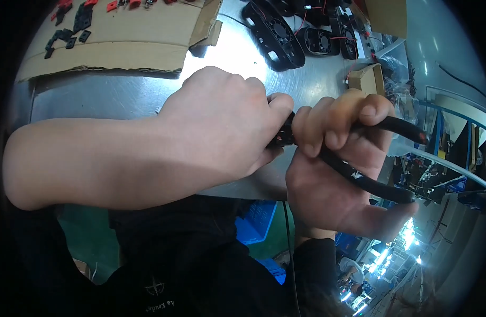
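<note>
Between both hands, seemingly pliers

Setting: an assembly workshop or small factory floor. Evidence: bare metal desk carrying a flattened cardboard sheet with small black and red plastic parts laid out in groups. Black fan units with red wires lie at the far edge, next to a small open cardboard box. Blue plastic bins stand below the desk. Metal racking and rows of bright strip lights at right.
</note>
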A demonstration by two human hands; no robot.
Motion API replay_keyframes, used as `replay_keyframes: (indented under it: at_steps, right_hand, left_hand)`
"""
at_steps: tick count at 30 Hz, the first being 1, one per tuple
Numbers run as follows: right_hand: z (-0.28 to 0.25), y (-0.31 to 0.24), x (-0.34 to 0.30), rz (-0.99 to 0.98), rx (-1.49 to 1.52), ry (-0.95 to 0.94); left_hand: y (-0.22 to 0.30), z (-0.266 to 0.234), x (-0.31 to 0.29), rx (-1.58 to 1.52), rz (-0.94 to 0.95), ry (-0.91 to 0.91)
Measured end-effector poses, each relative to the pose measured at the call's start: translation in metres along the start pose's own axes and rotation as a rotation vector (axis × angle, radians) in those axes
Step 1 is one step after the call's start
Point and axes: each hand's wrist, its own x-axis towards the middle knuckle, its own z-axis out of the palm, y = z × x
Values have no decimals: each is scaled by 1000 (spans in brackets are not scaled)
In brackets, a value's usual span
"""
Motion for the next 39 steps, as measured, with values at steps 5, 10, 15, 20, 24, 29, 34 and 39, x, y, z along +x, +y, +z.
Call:
replay_keyframes:
  at_steps: [5, 10, 15, 20, 24, 29, 34, 39]
  right_hand:
    - [11, -6, 2, 199, 100, 275]
    - [-1, 0, -1, 112, 95, 89]
    - [-14, -3, -6, 93, 53, -66]
    - [-22, -1, -2, 73, 73, -167]
    - [-31, 4, 8, 58, 174, -325]
    - [-42, 6, 28, 150, 227, -428]
    - [-40, 10, 38, 229, 307, -498]
    - [-44, 3, 31, 374, 254, -396]
  left_hand:
    - [0, 4, -4, 71, 32, 45]
    - [-2, 10, -7, 49, 47, 68]
    - [-6, 12, -6, 76, 101, 92]
    - [-16, 19, -3, 101, 170, 151]
    - [-23, 20, 1, 147, 234, 183]
    - [-29, 20, 4, 176, 274, 224]
    - [-37, 21, 9, 164, 392, 299]
    - [-38, 20, 9, 153, 365, 243]
